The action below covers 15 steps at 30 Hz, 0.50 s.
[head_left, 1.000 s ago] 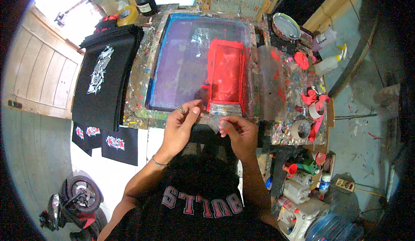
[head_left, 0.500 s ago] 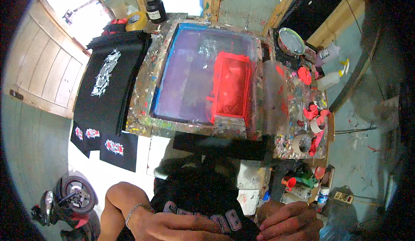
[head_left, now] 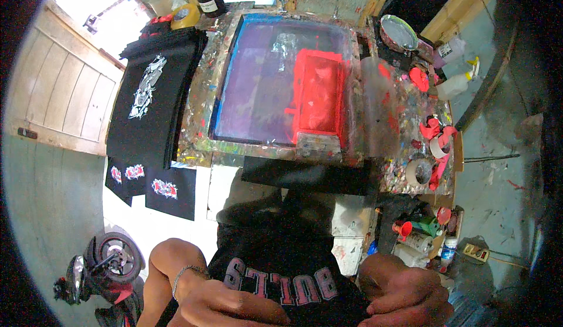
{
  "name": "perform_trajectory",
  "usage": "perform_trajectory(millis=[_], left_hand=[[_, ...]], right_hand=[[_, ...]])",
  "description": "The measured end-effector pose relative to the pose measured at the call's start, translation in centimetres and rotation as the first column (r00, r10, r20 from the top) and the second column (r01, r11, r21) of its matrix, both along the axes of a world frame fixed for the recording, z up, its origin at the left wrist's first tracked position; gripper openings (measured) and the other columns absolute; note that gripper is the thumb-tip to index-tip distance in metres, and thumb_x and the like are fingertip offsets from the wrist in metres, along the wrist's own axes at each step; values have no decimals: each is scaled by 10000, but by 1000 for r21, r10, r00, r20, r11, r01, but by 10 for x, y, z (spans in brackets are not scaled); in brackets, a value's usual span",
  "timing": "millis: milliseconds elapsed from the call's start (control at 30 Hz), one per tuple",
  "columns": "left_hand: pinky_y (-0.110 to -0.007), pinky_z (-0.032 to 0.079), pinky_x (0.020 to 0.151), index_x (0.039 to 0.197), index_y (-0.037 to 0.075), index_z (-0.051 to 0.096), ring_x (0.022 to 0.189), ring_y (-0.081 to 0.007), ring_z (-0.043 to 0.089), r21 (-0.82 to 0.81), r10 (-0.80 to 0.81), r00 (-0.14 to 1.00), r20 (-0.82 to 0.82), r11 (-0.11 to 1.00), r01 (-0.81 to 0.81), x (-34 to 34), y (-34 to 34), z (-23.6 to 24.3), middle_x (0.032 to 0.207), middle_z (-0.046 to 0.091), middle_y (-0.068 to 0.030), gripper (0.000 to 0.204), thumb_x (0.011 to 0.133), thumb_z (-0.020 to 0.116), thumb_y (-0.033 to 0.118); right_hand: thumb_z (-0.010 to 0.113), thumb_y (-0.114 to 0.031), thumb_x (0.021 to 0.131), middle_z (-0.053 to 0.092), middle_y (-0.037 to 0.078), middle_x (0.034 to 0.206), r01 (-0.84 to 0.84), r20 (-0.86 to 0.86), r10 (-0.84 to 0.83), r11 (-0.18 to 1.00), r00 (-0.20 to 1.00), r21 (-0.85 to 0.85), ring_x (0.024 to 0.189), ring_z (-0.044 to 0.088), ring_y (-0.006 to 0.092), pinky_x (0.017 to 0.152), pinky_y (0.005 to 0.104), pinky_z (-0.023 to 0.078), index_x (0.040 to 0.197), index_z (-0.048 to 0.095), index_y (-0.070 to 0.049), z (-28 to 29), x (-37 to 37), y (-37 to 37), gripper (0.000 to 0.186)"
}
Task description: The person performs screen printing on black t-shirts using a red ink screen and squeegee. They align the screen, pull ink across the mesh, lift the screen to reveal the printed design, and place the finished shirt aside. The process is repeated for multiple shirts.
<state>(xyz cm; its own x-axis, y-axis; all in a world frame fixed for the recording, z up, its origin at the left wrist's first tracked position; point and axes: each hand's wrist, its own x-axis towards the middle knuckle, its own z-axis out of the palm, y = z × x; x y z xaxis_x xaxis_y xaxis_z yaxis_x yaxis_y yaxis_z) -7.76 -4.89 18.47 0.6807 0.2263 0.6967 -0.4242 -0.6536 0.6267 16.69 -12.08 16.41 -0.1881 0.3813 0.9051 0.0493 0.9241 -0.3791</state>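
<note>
My left hand (head_left: 234, 303) is low in front of my black printed shirt (head_left: 275, 251), fingers curled, with a chain on the wrist. My right hand (head_left: 404, 295) is curled beside the shirt's right side. What either holds, if anything, is hidden. Ahead, a screen-printing frame (head_left: 196, 145) with purple mesh (head_left: 246, 87) carries a red ink-covered rectangle (head_left: 318, 92) on its right part, with a greyish strip at that patch's near end. A stack of black fabric pieces (head_left: 149, 130) with white prints lies left of the frame, and smaller red-and-white printed pieces (head_left: 176, 207) hang below it.
Tape rolls (head_left: 419, 171), red scraps (head_left: 419, 78) and a bowl (head_left: 399, 34) are right of the frame. A spray bottle (head_left: 454, 84) stands behind. Cans and bottles (head_left: 422, 236) crowd the lower right. A motorbike (head_left: 111, 274) is lower left, a door (head_left: 67, 87) left.
Both hands have left the screen's near edge, where they fingered a translucent strip, and moved down against my body. The view has shifted, dipping and then rising slightly.
</note>
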Motion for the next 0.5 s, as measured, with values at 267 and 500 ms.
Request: perform_trajectory(millis=[267,500], left_hand=[[-379,616,777,936,-18,717,907,-286,742,127,30,952,304,989,-71,-9,-20,-40,1007,738,-152,169,975,582,75],[-429,597,761,986,-44,700,886,-309,718,-22,-107,969,223,993,115,-29,-20,-59,1000,724,-196,134,974,641,76]], right_hand=[[817,-95,801,751,46,811,125,-103,-147,974,984,-189,692,673,141,602,275,532,796,773,-65,4,-26,-16,53],[837,-97,768,752,43,797,107,-4,-116,930,993,-351,636,662,144,601,275,509,815,783,-54,25,-32,-14,83]])
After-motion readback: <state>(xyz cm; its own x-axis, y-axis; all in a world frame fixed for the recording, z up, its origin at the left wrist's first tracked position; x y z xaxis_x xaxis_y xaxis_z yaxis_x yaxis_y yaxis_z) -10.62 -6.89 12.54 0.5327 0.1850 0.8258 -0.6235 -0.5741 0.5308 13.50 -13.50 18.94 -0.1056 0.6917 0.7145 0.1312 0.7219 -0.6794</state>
